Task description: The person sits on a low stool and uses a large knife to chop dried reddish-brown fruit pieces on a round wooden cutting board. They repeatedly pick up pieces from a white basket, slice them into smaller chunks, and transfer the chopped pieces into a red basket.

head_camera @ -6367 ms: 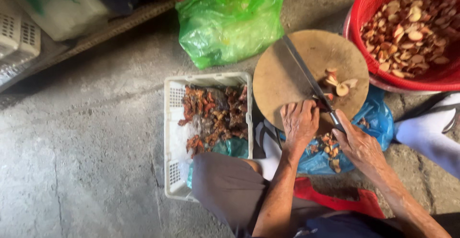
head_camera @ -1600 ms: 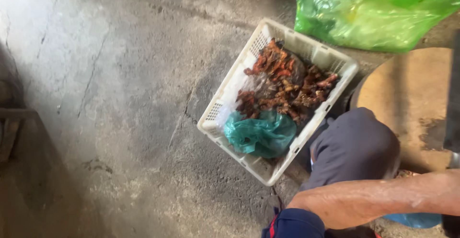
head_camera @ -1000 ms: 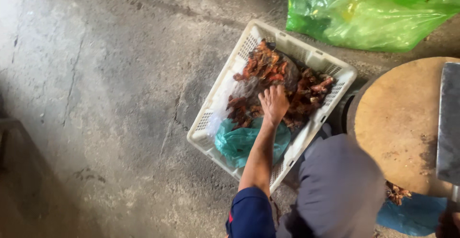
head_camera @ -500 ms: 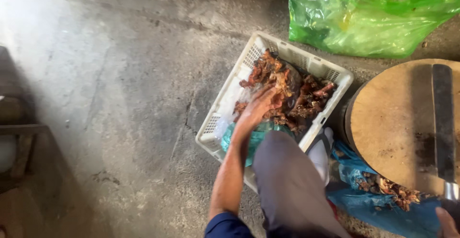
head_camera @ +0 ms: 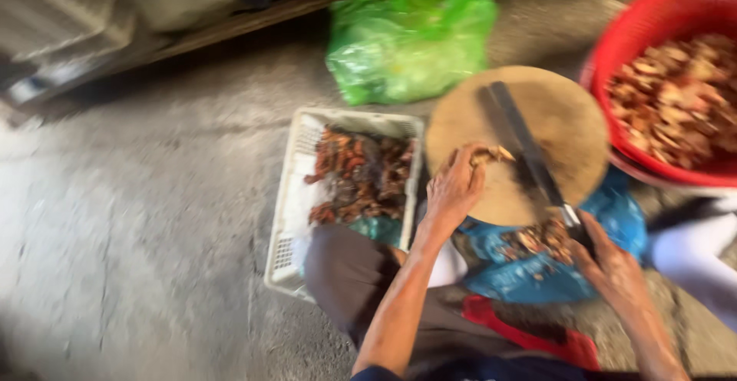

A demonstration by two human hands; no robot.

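Note:
My left hand (head_camera: 454, 188) rests on the near left edge of a round wooden chopping block (head_camera: 519, 137), fingers closed on a small brown piece (head_camera: 490, 154). My right hand (head_camera: 608, 262) grips the handle of a long cleaver (head_camera: 525, 148) whose blade lies flat across the block, just right of the piece. A white plastic crate (head_camera: 294, 204) of reddish-brown pieces sits left of the block, beside my knee. The picture is blurred by motion.
A red basin (head_camera: 643, 51) full of cut brown pieces stands at the far right. A green plastic bag (head_camera: 408, 37) lies behind the crate. A blue bag (head_camera: 530, 273) holding chopped bits sits under the block's near edge. Grey concrete floor spreads to the left.
My left hand has left the crate and brought a piece onto the chopping block. My view has swung right, bringing the red basin and my right hand on the cleaver into sight.

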